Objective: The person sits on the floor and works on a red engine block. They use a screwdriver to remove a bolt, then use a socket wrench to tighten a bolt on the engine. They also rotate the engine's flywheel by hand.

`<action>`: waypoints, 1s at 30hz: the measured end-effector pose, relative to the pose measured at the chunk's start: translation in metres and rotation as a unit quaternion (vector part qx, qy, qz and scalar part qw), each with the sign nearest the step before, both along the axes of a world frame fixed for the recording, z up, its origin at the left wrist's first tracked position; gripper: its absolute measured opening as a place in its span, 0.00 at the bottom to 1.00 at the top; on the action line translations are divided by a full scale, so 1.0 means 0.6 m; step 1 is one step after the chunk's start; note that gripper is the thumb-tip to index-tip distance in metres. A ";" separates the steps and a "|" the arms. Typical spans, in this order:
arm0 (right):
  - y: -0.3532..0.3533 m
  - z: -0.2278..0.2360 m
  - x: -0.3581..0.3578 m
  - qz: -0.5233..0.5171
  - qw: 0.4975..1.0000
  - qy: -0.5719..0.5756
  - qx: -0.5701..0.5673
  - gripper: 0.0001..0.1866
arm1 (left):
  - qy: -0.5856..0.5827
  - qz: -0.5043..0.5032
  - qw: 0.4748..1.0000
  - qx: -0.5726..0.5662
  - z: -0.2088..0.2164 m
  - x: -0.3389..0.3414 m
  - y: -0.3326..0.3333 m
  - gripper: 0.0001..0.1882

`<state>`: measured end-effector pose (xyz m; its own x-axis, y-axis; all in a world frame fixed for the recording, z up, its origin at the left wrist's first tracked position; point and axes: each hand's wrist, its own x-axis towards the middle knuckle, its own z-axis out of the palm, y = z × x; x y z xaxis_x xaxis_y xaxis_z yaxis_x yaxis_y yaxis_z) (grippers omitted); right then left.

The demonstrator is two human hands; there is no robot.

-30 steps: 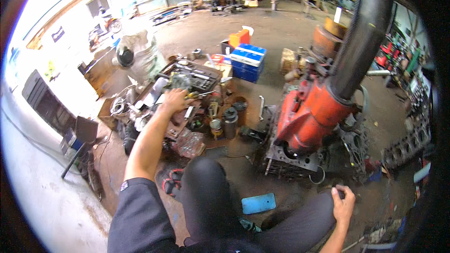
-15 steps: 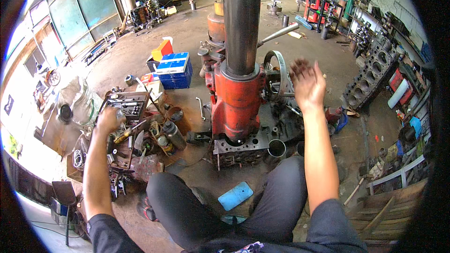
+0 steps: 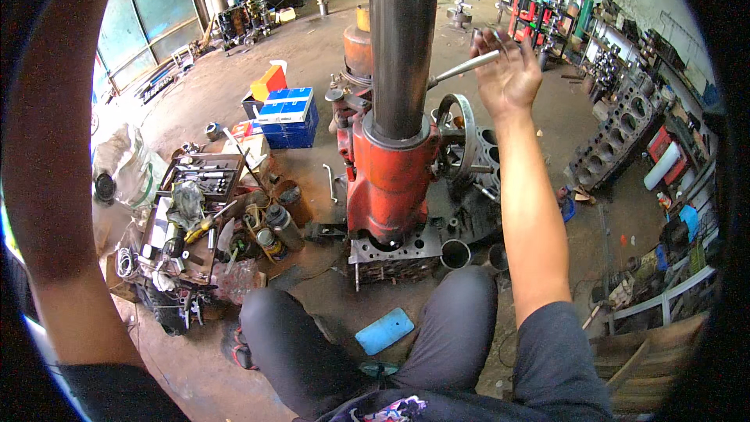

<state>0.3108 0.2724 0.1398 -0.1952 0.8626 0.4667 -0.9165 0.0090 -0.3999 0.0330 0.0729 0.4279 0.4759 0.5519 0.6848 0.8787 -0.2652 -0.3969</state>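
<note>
My right hand (image 3: 509, 76) is raised with its palm facing me and its fingers stretched upward and apart. It is at the end of a pale metal lever (image 3: 461, 69) that sticks out from the right of a red machine (image 3: 388, 180) with a thick dark column (image 3: 402, 47). The lever's tip overlaps my palm, and I cannot tell whether they touch. A spoked handwheel (image 3: 461, 137) is just below that hand. My left forearm rises close along the left edge, and the left hand is out of view. The machine stands on a bored metal engine block (image 3: 391, 248).
To the left lies a tray of tools (image 3: 207, 176) beside cans and a bottle (image 3: 283, 223). Blue boxes (image 3: 291, 129) stand behind it. A blue phone-like slab (image 3: 384, 331) is on the floor between my legs. Another engine block (image 3: 617, 137) leans at the right.
My left hand has left the tool tray and gone up out of view, its forearm now close at the left. My right hand has risen to the lever's end.
</note>
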 end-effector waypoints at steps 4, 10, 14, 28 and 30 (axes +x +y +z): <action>0.009 -0.024 0.030 0.098 0.994 0.030 0.037 0.24 | -0.025 0.005 0.993 -0.117 0.005 0.059 0.074 0.25; 0.025 -0.024 0.035 0.135 0.984 0.010 0.113 0.26 | -0.058 -0.010 0.984 -0.166 0.000 0.074 0.117 0.24; 0.018 -0.029 0.026 0.090 0.992 0.031 0.079 0.27 | -0.076 -0.027 0.983 -0.167 -0.003 0.072 0.117 0.24; 0.043 -0.018 0.010 0.033 0.999 0.041 -0.011 0.39 | -0.128 -0.104 0.975 -0.149 -0.019 0.072 0.104 0.23; 0.042 0.016 0.004 0.049 0.996 0.030 0.062 0.39 | -0.137 -0.112 0.973 -0.147 -0.019 0.073 0.104 0.23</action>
